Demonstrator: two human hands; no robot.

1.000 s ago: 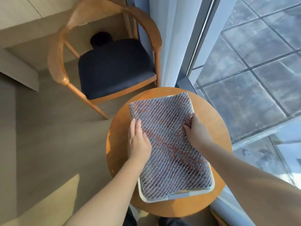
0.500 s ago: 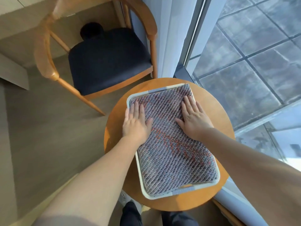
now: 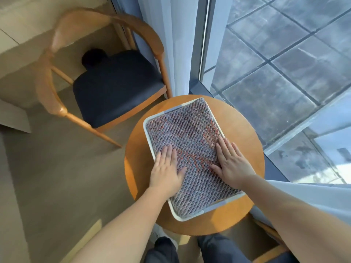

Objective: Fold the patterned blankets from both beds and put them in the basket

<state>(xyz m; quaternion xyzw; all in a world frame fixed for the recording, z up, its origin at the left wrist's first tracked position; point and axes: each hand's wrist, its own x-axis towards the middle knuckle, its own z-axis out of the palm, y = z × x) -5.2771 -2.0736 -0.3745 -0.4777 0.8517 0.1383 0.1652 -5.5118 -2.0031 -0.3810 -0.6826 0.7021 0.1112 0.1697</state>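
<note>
A folded patterned blanket, grey-blue with orange flecks, fills a shallow white basket on a round wooden table. My left hand lies flat on the blanket's near left part, fingers spread and pointing away from me. Pressed flat on the near right part is my right hand, palm down. Neither hand grips anything. Whatever lies under the blanket in the basket is hidden.
A wooden armchair with a dark seat cushion stands to the far left of the table. A white curtain and a large window run along the right. Tan floor spreads to the left. My legs show below the table.
Both hands went from gripping the blanket's edges to lying flat on it, then slid back toward me along its top. The blanket settled lower inside the basket rim.
</note>
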